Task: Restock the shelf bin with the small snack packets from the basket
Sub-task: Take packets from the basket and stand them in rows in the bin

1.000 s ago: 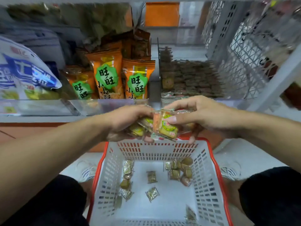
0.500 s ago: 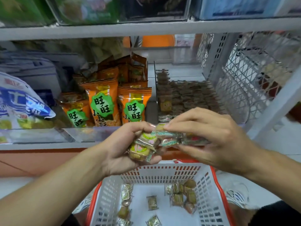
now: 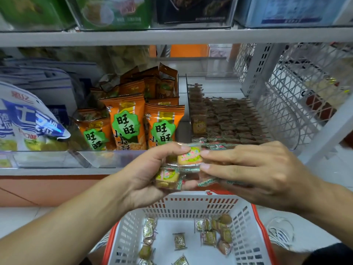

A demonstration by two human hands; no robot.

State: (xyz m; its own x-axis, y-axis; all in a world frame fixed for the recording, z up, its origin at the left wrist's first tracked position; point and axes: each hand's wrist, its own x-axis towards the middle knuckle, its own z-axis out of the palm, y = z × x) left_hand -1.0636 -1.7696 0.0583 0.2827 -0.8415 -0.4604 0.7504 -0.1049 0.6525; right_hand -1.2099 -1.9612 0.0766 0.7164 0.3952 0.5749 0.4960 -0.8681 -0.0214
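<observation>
Shelf (image 3: 172,38) of white metal, two levels in view; on the lower level, a clear bin (image 3: 225,119) toward the right end, packed with rows of small packets standing on edge, the rows running front to back. Left of it, orange snack bags (image 3: 125,122) stand upright, each with a green badge reading "旺旺"; at the left edge, a white and blue bag (image 3: 24,119), its writing only partly legible. Basket (image 3: 191,202), white with a red rim, below the shelf's front edge, loose snack packets (image 3: 179,240) scattered on its floor. Left hand (image 3: 145,178), fingers curled around a bunch of packets (image 3: 168,177). Right hand (image 3: 246,173) pinches one square packet (image 3: 190,156) between thumb and fingertips, its printed face toward the camera, held flat-on just before the bin's front wall, between both hands.
</observation>
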